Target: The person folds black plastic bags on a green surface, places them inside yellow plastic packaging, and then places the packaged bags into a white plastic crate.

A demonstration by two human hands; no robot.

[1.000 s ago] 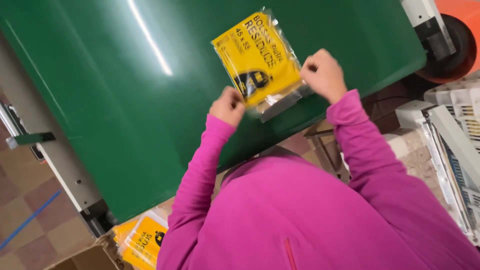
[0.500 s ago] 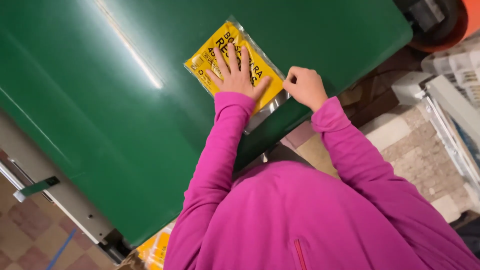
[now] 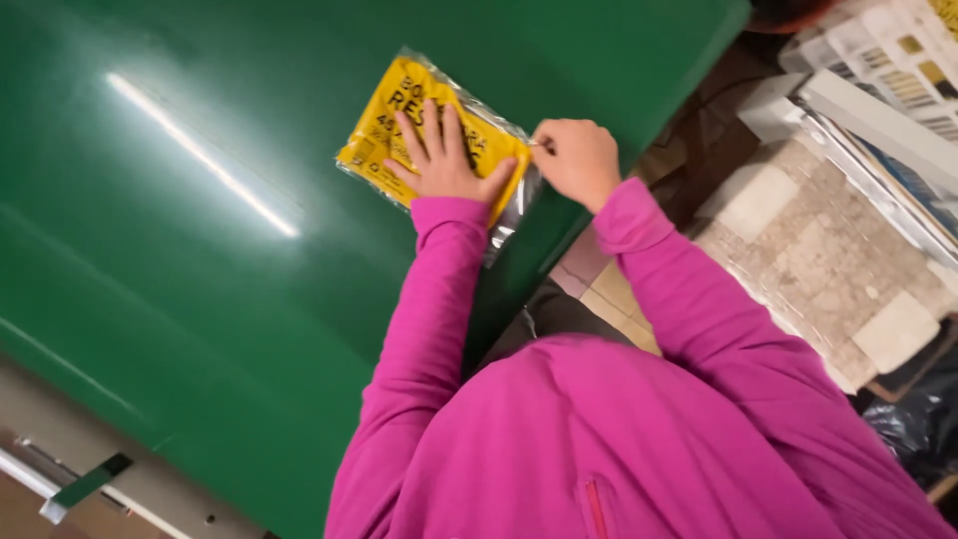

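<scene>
Flattened since earlier, yellow clear-wrapped packet (image 3: pixel 419 125) lies under open left hand (image 3: pixel 444 165); right hand (image 3: pixel 577 160) apparently pinches its edge.

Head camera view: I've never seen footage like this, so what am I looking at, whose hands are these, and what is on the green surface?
There is no machine here. A person wears a camera on the head, so the view looks down over their own magenta top and both arms. In front of them is a glossy green table. On it lies one flat yellow packet in clear plastic wrap, near the table's edge. The left hand is pressed flat on the packet, fingers spread. The right hand pinches the wrap at the packet's end. To the right, off the table, are a tiled floor and stacked printed cartons.
</scene>
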